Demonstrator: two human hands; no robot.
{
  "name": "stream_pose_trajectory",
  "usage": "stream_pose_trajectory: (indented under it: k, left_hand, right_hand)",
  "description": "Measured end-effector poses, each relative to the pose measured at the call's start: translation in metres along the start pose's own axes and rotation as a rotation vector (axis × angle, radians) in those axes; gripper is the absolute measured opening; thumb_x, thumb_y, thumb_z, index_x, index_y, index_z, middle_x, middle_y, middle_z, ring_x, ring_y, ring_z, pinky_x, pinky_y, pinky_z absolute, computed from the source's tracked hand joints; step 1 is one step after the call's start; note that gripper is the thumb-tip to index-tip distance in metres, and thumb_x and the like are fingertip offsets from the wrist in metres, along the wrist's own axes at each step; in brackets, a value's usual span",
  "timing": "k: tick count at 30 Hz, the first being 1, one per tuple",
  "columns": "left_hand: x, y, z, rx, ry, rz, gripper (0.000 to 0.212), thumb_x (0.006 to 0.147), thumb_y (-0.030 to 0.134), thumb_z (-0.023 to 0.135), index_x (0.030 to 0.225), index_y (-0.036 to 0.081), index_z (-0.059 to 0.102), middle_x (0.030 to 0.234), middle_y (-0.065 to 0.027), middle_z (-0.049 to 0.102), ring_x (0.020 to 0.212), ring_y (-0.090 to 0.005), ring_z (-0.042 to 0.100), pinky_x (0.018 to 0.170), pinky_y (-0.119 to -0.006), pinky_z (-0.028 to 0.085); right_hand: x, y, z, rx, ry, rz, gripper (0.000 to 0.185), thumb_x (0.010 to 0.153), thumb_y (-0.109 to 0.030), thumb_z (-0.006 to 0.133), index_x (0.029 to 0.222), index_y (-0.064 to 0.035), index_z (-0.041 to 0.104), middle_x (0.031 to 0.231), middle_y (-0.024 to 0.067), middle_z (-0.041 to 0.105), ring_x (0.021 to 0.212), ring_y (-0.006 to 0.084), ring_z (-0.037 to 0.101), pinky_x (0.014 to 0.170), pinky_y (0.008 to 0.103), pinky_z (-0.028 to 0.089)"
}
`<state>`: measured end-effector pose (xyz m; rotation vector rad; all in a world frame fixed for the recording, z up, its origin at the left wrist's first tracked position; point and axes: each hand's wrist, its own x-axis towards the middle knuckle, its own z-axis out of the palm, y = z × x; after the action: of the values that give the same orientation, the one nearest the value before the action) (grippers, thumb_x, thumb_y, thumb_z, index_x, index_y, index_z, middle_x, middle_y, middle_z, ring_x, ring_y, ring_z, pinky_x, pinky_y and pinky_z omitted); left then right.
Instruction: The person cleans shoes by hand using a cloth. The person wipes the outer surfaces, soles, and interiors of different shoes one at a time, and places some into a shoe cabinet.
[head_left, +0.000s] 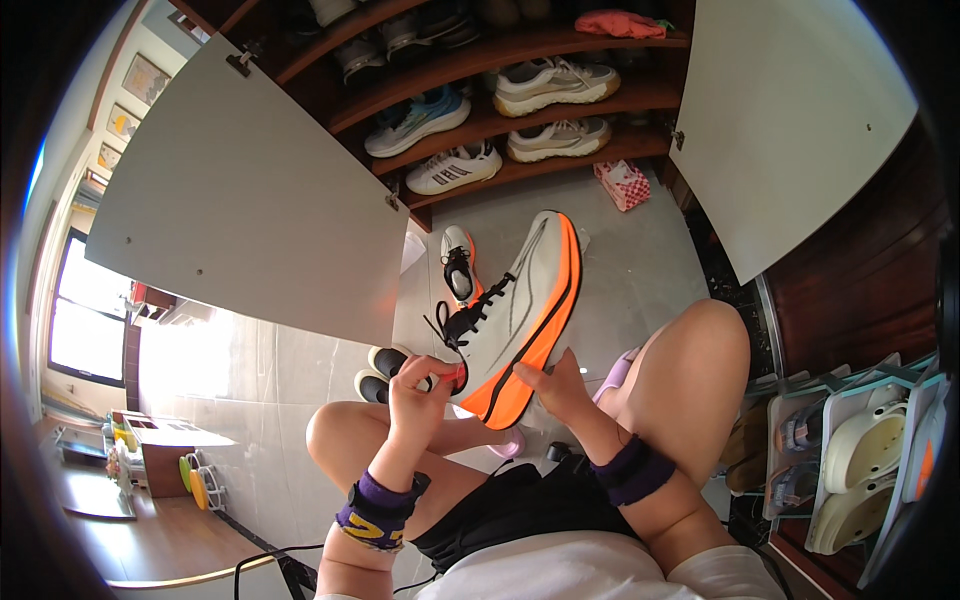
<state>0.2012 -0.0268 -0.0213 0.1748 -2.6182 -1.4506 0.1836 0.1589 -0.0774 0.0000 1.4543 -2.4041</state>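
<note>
A light-grey running shoe (517, 322) with an orange midsole and black laces is held up before me, tilted, toe pointing away. My right hand (559, 386) grips its heel end, thumb on the orange sidewall. At the collar, the fingertips of my left hand (420, 390) pinch the edge of the opening. A small reddish patch (459, 371) shows there; whether it is lining or a separate piece, I cannot tell. On the floor beyond stands the matching shoe (459, 266), its black laces loose.
An open shoe cabinet (450, 135) holds several sneakers. Its doors (255, 195) flank the floor. A red-and-white checked packet (624, 185) lies below the shelves. Black shoes with pale soles (371, 386) sit left. At right, a rack (829, 442) holds cream clogs (862, 472).
</note>
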Motion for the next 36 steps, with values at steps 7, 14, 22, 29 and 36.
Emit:
stream_pose_trajectory:
  k: [7, 14, 22, 29, 36]
  left_hand:
    - [-0.001, -0.005, -0.001, 0.136, -0.257, 0.091, 0.011, 0.063, -0.009, 0.056, 0.069, -0.001, 0.061, 0.074, -0.0085, 0.060, 0.075, -0.0238, 0.054, 0.069, -0.031, 0.045]
    - [-0.003, 0.006, -0.006, -0.013, -0.389, 0.143, 0.020, 0.074, 0.008, 0.063, 0.088, -0.006, 0.059, 0.083, -0.0138, 0.056, 0.076, -0.0235, 0.052, 0.070, -0.029, 0.043]
    - [-0.010, 0.018, 0.011, -0.190, -0.276, -0.107, 0.021, 0.080, 0.006, 0.065, 0.085, 0.000, 0.046, 0.066, 0.0008, 0.032, 0.060, -0.0077, 0.032, 0.053, -0.022, 0.030]
    - [-0.005, 0.023, 0.005, -0.517, -0.272, -0.198, 0.030, 0.077, -0.008, 0.061, 0.096, 0.004, 0.040, 0.068, 0.0063, 0.029, 0.062, -0.0033, 0.028, 0.056, -0.017, 0.027]
    - [0.001, 0.026, -0.006, -0.265, -0.386, -0.095, 0.030, 0.079, -0.002, 0.062, 0.097, 0.003, 0.038, 0.064, 0.0024, 0.035, 0.059, -0.0065, 0.031, 0.053, -0.021, 0.029]
  right_hand:
    - [0.000, 0.001, 0.002, -0.025, -0.002, -0.025, 0.052, 0.074, -0.011, 0.065, 0.119, -0.0002, 0.042, 0.103, 0.0073, 0.058, 0.091, 0.0142, 0.056, 0.081, 0.0287, 0.046]
    - [0.001, 0.010, -0.001, 0.062, 0.034, -0.062, 0.049, 0.075, -0.010, 0.064, 0.118, 0.0004, 0.042, 0.106, 0.0077, 0.056, 0.093, 0.0140, 0.055, 0.083, 0.0295, 0.045]
    - [0.000, 0.006, 0.001, 0.113, 0.004, -0.116, 0.050, 0.076, -0.013, 0.065, 0.118, 0.0006, 0.042, 0.106, 0.0080, 0.056, 0.094, 0.0148, 0.055, 0.084, 0.0294, 0.045]
    - [-0.002, -0.001, 0.006, -0.002, -0.025, -0.214, 0.050, 0.077, -0.017, 0.065, 0.118, 0.0011, 0.042, 0.106, 0.0084, 0.057, 0.095, 0.0152, 0.055, 0.084, 0.0290, 0.045]
    - [-0.009, 0.016, 0.007, -0.076, 0.016, -0.231, 0.047, 0.079, -0.017, 0.065, 0.116, 0.0018, 0.044, 0.106, 0.0085, 0.057, 0.095, 0.0149, 0.055, 0.082, 0.0285, 0.045]
